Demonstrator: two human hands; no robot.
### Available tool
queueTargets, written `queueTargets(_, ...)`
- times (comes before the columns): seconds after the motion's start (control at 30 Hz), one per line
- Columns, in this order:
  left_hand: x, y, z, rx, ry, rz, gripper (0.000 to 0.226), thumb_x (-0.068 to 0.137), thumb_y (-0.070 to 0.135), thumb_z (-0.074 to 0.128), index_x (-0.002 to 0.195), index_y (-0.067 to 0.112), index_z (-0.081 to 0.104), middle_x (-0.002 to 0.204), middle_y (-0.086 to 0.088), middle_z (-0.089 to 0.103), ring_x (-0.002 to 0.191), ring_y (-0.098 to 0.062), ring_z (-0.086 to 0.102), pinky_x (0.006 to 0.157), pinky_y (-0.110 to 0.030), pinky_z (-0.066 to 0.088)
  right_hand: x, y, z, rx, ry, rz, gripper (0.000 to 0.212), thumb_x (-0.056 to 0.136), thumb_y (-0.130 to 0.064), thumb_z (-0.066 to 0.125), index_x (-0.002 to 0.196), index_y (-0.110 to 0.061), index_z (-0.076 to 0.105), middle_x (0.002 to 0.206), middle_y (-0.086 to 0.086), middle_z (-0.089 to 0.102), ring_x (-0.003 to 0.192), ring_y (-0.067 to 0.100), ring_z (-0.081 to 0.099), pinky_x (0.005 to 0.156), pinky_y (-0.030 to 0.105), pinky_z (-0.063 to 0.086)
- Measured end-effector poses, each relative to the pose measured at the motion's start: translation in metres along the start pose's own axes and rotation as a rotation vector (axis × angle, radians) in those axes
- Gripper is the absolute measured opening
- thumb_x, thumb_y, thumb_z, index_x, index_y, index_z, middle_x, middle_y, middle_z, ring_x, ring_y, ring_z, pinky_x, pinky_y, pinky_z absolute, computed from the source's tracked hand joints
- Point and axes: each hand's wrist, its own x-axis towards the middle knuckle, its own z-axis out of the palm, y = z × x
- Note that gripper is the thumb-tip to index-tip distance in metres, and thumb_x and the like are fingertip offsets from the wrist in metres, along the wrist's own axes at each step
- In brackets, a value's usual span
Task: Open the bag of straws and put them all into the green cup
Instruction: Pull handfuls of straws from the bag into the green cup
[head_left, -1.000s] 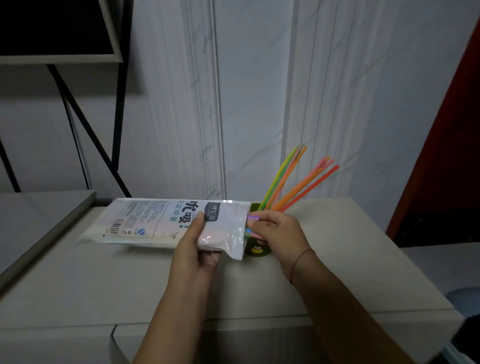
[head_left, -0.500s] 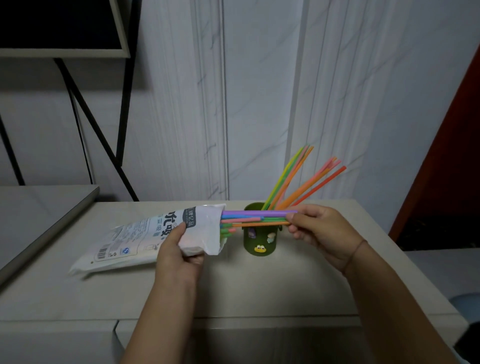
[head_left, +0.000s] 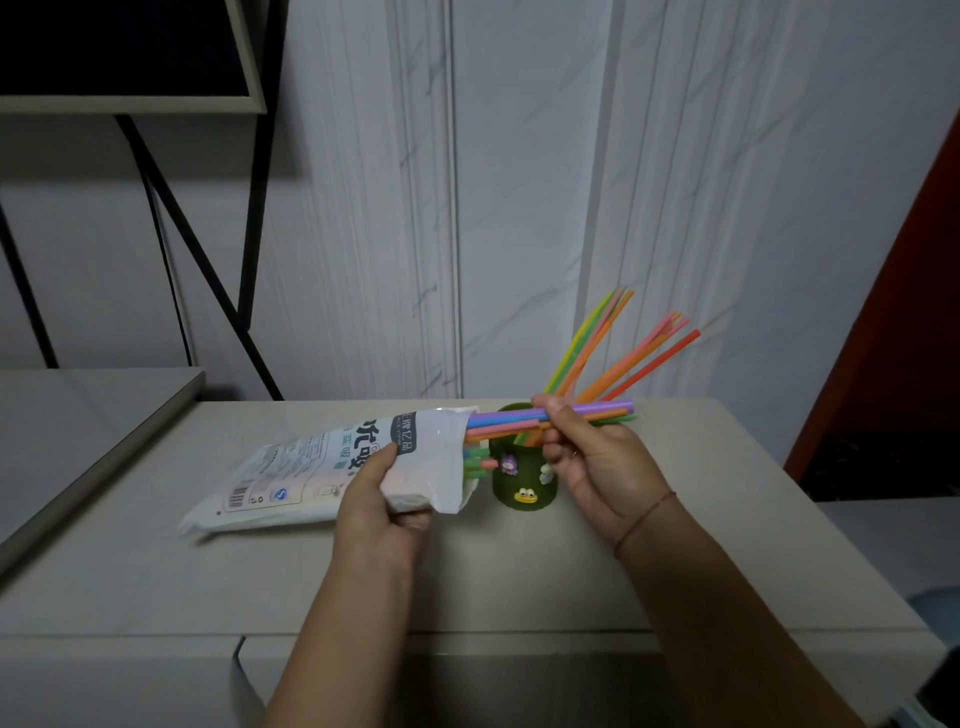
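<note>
The white plastic straw bag (head_left: 311, 467) lies on the beige countertop (head_left: 519, 571), its open mouth raised toward the right. My left hand (head_left: 382, 512) grips the bag near that mouth. My right hand (head_left: 597, 457) pinches a bundle of several coloured straws (head_left: 511, 418), held level and drawn partly out of the bag, passing above the green cup. The green cup (head_left: 524, 480), with small stickers on its side, stands right of the bag. It holds several straws (head_left: 613, 353) fanning up to the right. A few short straw ends (head_left: 478, 462) still poke from the bag's mouth.
A white panelled wall stands close behind the counter. A black metal frame (head_left: 197, 260) with a shelf board is at the upper left, above a lower grey surface (head_left: 78, 415). A dark red panel (head_left: 909, 312) borders the right side. The counter's front edge runs below my wrists.
My right hand has pulled the straw bundle rightward, further out of the bag. The bag's mouth end tilted up in my left hand while its far end rests on the counter.
</note>
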Motion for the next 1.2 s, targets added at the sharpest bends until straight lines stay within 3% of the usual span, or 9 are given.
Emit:
queueTargets(0.1,0.007,0.007,-0.004,-0.052,0.020,0.035,0.041,0.084,0.006,0.065,0.123,0.014,0.054,0.095,-0.007,0.070,0.093,-0.020,0.067,0.056,-0.043,0.058,0.002,-0.009,-0.005,-0.015,0.007,-0.054,0.021,0.093,-0.011,0.051,0.082,0.001,0.064,0.062,0.005,0.055,0.046,0.004,0.048,0.044,0.013,0.042)
queueTargets(0.3,0.010,0.000,-0.003,-0.053,-0.046,0.011,0.037,0.082,0.013,0.070,0.117,0.013,0.059,0.078,-0.007,0.076,0.098,-0.021,0.068,0.073,-0.054,0.054,-0.002,-0.003,-0.001,-0.195,0.009,-0.115,0.019,0.090,-0.010,0.054,0.079,-0.004,0.068,0.060,0.008,0.060,0.052,0.014,0.058,0.053,0.022,0.049)
queueTargets(0.43,0.004,-0.012,-0.001,-0.034,-0.056,-0.057,0.021,0.083,0.010,0.068,0.102,0.009,0.060,0.071,-0.011,0.074,0.089,-0.023,0.069,0.067,-0.049,0.056,-0.006,0.016,0.011,-0.378,0.025,-0.107,0.012,0.087,-0.014,0.061,0.088,-0.009,0.071,0.075,0.012,0.065,0.058,0.018,0.055,0.053,0.022,0.049)
queueTargets(0.53,0.004,-0.011,0.001,-0.022,-0.049,-0.070,0.010,0.086,0.008,0.063,0.096,0.007,0.061,0.073,-0.010,0.073,0.082,-0.022,0.067,0.067,-0.040,0.058,-0.006,0.014,0.014,-0.355,0.047,-0.134,0.014,0.088,-0.012,0.059,0.082,-0.010,0.071,0.069,0.009,0.063,0.053,0.015,0.055,0.049,0.021,0.048)
queueTargets(0.67,0.004,0.000,0.000,-0.046,-0.042,-0.068,0.008,0.086,0.007,0.062,0.094,0.008,0.061,0.071,-0.009,0.073,0.061,-0.022,0.071,0.045,-0.036,0.057,-0.003,-0.005,0.002,-0.247,0.136,-0.196,0.026,0.089,-0.010,0.056,0.066,-0.011,0.068,0.045,0.000,0.054,0.039,0.008,0.046,0.043,0.019,0.040)
queueTargets(0.73,0.005,0.005,-0.001,-0.051,-0.048,-0.065,0.012,0.085,0.007,0.063,0.097,0.009,0.062,0.066,-0.009,0.073,0.053,-0.020,0.071,0.044,-0.033,0.056,-0.001,-0.016,-0.008,-0.149,0.174,-0.200,0.023,0.088,-0.010,0.057,0.067,-0.006,0.064,0.043,-0.002,0.052,0.037,0.006,0.044,0.040,0.017,0.038)
queueTargets(1.03,-0.006,-0.002,0.005,0.094,-0.065,-0.132,0.010,0.085,0.003,0.061,0.090,0.012,0.062,0.078,-0.010,0.073,0.061,-0.025,0.071,0.037,-0.039,0.052,-0.002,-0.007,-0.003,-0.152,0.071,-0.145,0.015,0.086,-0.008,0.061,0.072,-0.004,0.065,0.047,0.001,0.055,0.040,0.007,0.050,0.044,0.017,0.046)
queueTargets(1.13,-0.008,-0.005,0.005,0.095,-0.056,-0.158,0.012,0.084,0.003,0.063,0.093,0.012,0.062,0.069,-0.010,0.073,0.075,-0.025,0.067,0.036,-0.039,0.051,-0.002,0.000,0.000,-0.213,0.072,-0.143,0.010,0.083,-0.009,0.066,0.075,-0.003,0.066,0.050,0.001,0.057,0.043,0.007,0.052,0.051,0.018,0.051)
queueTargets(1.2,-0.006,-0.005,0.005,0.089,-0.052,-0.153,0.015,0.083,0.003,0.064,0.095,0.012,0.062,0.066,-0.010,0.073,0.068,-0.024,0.070,0.039,-0.040,0.053,-0.002,0.002,0.002,-0.260,0.085,-0.154,0.011,0.083,-0.011,0.067,0.073,-0.005,0.066,0.049,-0.001,0.059,0.044,0.007,0.053,0.052,0.018,0.051)
